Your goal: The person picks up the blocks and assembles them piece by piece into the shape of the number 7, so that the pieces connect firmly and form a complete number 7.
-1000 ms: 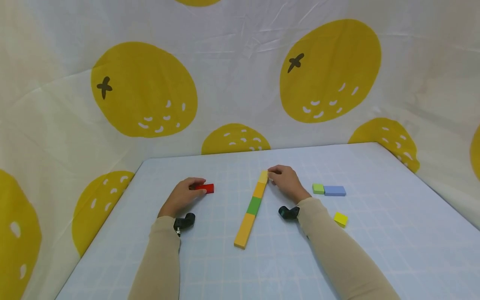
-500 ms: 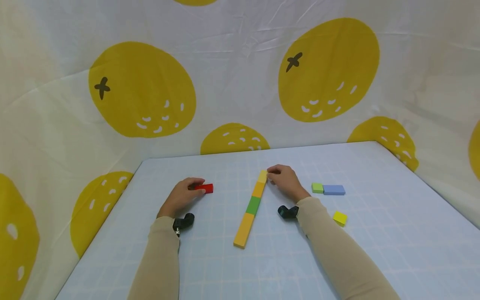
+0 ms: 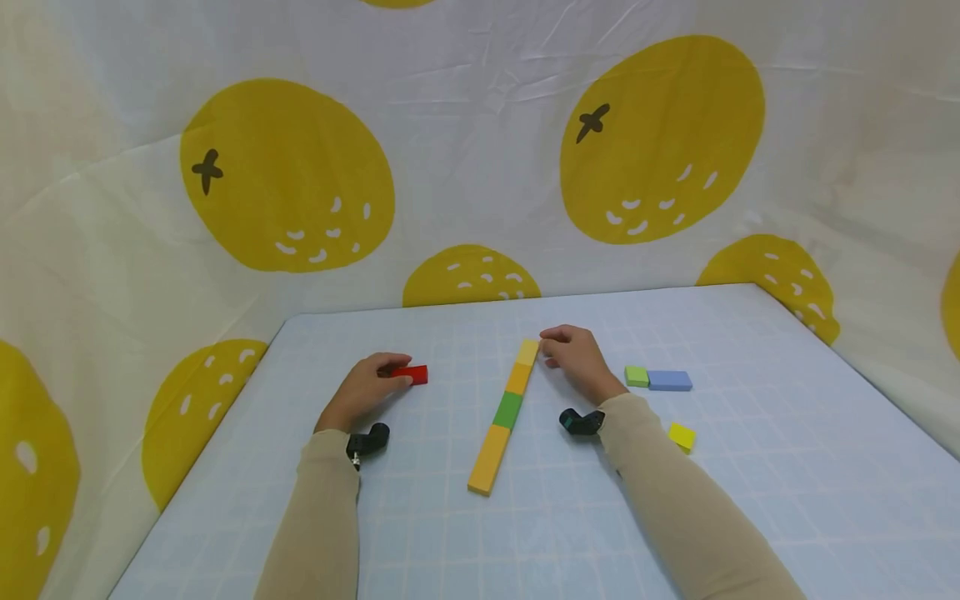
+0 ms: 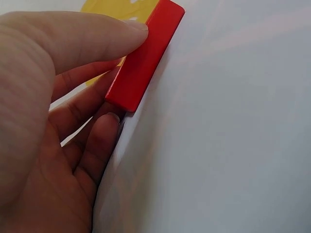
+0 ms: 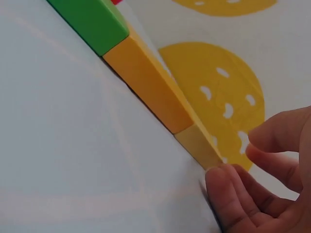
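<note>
On the left of the table my left hand (image 3: 365, 386) pinches a red block (image 3: 414, 374); in the left wrist view the thumb lies on its near face and the fingers are behind it. A slanting row of blocks runs across the middle: a long orange block (image 3: 489, 460), a green block (image 3: 507, 411), a shorter orange block (image 3: 517, 378) and a pale yellow block (image 3: 528, 352) at the far end. Beside that far end is my right hand (image 3: 580, 360), fingers loosely bent. In the right wrist view its thumb stands apart and its lower fingertips are close to the pale yellow block (image 5: 201, 145).
Right of the right hand, a light green block (image 3: 636, 377) lies end to end with a blue block (image 3: 670, 381). A bright yellow block (image 3: 682, 437) sits nearer, beside the right sleeve. A fruit-print curtain (image 3: 480, 167) hangs behind the checked table (image 3: 420, 533).
My right hand has let go of the pale yellow block and shifted slightly right, its fingers loosening. My left hand stays in place with the red block.
</note>
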Action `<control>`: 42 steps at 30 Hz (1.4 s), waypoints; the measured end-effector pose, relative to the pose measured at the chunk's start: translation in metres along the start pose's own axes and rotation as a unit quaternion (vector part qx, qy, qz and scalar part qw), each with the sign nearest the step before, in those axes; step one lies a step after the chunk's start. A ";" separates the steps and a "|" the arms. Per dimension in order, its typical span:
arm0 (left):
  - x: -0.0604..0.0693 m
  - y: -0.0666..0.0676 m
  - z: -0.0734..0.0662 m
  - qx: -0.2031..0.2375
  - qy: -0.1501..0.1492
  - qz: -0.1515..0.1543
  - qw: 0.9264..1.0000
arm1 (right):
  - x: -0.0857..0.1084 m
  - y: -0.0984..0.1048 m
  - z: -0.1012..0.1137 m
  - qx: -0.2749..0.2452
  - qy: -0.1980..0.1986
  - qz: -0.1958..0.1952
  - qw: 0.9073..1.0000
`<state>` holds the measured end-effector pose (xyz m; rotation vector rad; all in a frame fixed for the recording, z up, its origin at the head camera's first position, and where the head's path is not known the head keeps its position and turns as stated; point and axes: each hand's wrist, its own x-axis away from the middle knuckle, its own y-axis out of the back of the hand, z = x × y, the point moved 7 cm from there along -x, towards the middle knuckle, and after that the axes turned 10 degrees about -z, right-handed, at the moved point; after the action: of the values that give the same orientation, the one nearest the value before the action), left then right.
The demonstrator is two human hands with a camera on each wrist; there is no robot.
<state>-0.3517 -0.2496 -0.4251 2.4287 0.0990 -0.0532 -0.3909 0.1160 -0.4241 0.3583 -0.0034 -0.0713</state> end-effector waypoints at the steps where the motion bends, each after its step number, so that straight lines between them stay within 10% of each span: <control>1: 0.000 0.000 0.000 0.000 -0.001 0.001 1.000 | 0.002 0.001 0.001 -0.005 0.000 0.003 1.000; 23: 0.002 0.002 0.004 -0.020 -0.011 0.012 1.000 | 0.042 0.028 0.030 -0.002 0.043 0.040 0.998; 42: 0.005 0.000 0.000 -0.009 -0.007 0.007 1.000 | 0.057 0.082 0.010 0.025 0.061 0.055 0.996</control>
<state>-0.3466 -0.2488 -0.4255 2.4102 0.0756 -0.0613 -0.3282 0.1848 -0.3865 0.4115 0.0966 0.0607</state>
